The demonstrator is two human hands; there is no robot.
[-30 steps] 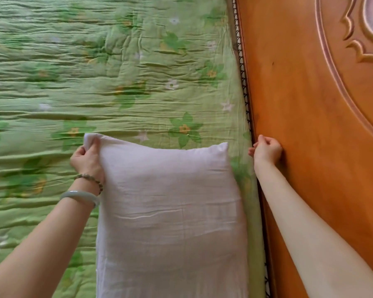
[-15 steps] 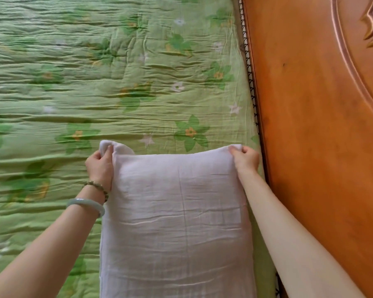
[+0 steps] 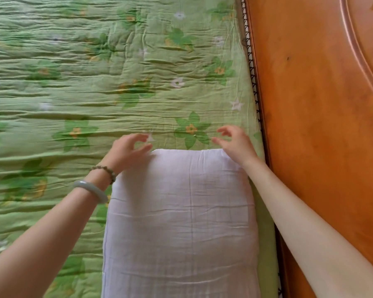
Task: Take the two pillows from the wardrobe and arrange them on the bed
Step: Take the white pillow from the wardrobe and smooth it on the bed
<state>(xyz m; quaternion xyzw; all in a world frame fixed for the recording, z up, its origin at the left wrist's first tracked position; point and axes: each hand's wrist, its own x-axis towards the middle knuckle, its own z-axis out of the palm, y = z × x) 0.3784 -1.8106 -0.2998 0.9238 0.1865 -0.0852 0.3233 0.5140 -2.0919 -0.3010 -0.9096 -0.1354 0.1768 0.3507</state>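
A white pillow point(image 3: 181, 222) lies flat on the bed's green flowered quilt point(image 3: 73, 82), its long side running along the wooden headboard point(image 3: 321, 147). My left hand point(image 3: 126, 152) hovers over the pillow's far left corner, fingers spread and holding nothing. Above the far right corner, my right hand point(image 3: 235, 143) is also open, its fingers curled loosely. Only one pillow is in view; its near end runs out of the frame at the bottom.
The quilt stretches wrinkled to the left and far side. A dark braided trim point(image 3: 253, 82) runs between mattress and headboard. A pale bangle point(image 3: 91, 190) and a bead bracelet sit on my left wrist.
Both hands have let go of the pillow's far corners and lifted off with fingers spread. A second ago my right hand was against the headboard, then it gripped the right corner.
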